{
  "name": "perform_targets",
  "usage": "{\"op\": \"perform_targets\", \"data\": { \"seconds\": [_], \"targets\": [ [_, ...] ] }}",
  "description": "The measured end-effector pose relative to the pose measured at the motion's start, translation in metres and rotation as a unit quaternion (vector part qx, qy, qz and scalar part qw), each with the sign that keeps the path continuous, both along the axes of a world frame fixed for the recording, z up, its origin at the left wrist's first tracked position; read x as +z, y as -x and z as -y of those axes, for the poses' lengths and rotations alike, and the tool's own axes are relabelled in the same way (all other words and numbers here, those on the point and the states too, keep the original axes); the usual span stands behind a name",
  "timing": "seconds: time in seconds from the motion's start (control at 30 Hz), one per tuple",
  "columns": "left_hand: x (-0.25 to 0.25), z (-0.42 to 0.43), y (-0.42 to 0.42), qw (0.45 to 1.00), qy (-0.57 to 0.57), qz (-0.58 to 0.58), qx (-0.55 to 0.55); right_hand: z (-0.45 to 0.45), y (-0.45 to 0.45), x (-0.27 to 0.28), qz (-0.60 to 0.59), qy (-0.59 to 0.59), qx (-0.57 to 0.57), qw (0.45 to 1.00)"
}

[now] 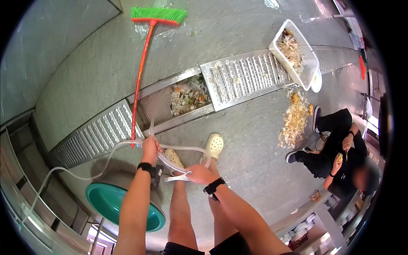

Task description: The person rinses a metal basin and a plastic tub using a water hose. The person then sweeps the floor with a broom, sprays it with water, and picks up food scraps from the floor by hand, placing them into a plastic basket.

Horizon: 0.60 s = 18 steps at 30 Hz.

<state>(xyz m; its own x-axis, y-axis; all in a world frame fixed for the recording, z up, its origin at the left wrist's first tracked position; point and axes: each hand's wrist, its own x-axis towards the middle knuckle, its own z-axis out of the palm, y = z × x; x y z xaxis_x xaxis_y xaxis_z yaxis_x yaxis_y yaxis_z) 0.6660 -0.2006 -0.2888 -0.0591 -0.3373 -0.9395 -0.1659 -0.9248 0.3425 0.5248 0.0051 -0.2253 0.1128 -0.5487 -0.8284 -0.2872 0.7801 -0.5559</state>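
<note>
Bare forearms (pixel 135 208) lead down to 2 hands holding a hose (pixel 182 148).
Fingers of the left hand (pixel 151 149) wrap the hose near its tip, a hold that likely steadies it toward the open drain channel (pixel 178 120), where scraps (pixel 189 100) lie; the right hand (pixel 202 173) grips a loop beside a white piece (pixel 177 177), probably to lift slack clear of the floor. A broom (pixel 142 68) spans the channel.

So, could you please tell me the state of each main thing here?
Hose: looped; running or not, unclear
Left hand: closed on the hose
Right hand: closed on the hose
Broom: lying across the drain channel
Drain channel: one section uncovered, scraps inside
White basket: partly filled with scraps
Scrap heap: loose, uncontained
Green tub: uncovered
Clogs: worn
</note>
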Motion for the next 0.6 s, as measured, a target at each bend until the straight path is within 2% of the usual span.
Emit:
{"op": "perform_targets", "data": {
  "seconds": [0.1,0.17,0.27,0.33,0.37,0.43,0.53,0.6],
  "targets": [
    [0.024,-0.003,0.015,0.999,-0.002,0.004,0.035,0.007,0.037,0.032,-0.018,-0.008,0.017,1.000],
    [0.042,-0.001,0.040,0.997,-0.014,-0.001,0.075,-0.008,0.053,0.014,0.025,0.068,-0.045,0.996],
    [0.042,0.009,0.092,0.991,0.014,-0.103,0.080,-0.014,0.092,0.006,0.001,0.255,-0.043,0.966],
    [0.069,0.024,0.153,0.997,-0.003,-0.076,-0.028,-0.016,0.125,0.003,-0.043,0.244,-0.085,0.965],
    [0.064,0.026,0.168,0.984,0.064,-0.042,-0.159,-0.018,0.139,0.003,-0.063,0.237,-0.108,0.964],
    [0.050,0.022,0.177,0.895,0.190,0.038,-0.401,-0.019,0.177,0.006,-0.063,0.136,-0.202,0.968],
    [0.096,-0.002,0.145,0.794,0.340,0.054,-0.501,-0.012,0.222,-0.002,-0.061,0.066,-0.227,0.970],
    [0.106,-0.027,0.086,0.827,0.278,0.062,-0.485,-0.017,0.247,-0.014,-0.041,0.036,-0.274,0.960]
  ]
}}
